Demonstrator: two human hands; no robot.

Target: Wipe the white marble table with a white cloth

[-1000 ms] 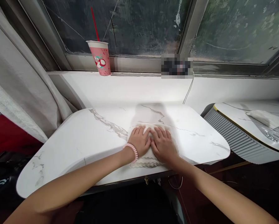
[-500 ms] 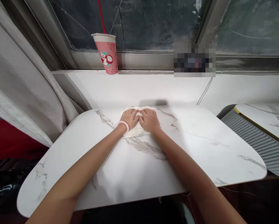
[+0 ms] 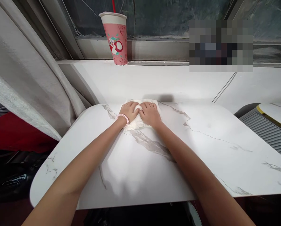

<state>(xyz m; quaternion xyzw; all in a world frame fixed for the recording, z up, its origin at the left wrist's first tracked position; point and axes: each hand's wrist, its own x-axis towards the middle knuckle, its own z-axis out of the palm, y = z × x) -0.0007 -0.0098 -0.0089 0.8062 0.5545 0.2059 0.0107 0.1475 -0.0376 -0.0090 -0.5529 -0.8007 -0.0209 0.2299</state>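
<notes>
Both hands lie flat, side by side, on a white cloth (image 3: 140,125) at the far edge of the worktop (image 3: 154,169); the left hand (image 3: 129,111) and the right hand (image 3: 150,113) touch at the thumbs, arms stretched out nearly straight; the fingers (image 3: 131,105) are spread and pressed down on the cloth, not curled around it, so they grip nothing and simply bear on it with the palms. A pink coiled band (image 3: 123,118) sits on the left wrist, just behind the hand.

The cloth is bunched under the palms; its scalloped edge shows just behind the wrists, on the near side; ahead of the fingertips there is only a narrow strip of worktop and then the white ledge (image 3: 154,83) under the window. A pink paper cup (image 3: 115,37) with a red straw stands on that ledge, well beyond the fingers and a little to the left; a thin cable (image 3: 224,87) runs down the ledge well off to the right; a grey curtain (image 3: 25,78) hangs far to the left.

As for the wiping, I would judge the stroke to be at its farthest reach; the middle lane behind the hands looks clean, though the marble shows no clear line between wiped and unwiped; the wide stretches to the left and right of the hands may be left to do, and I cannot tell for sure.
</notes>
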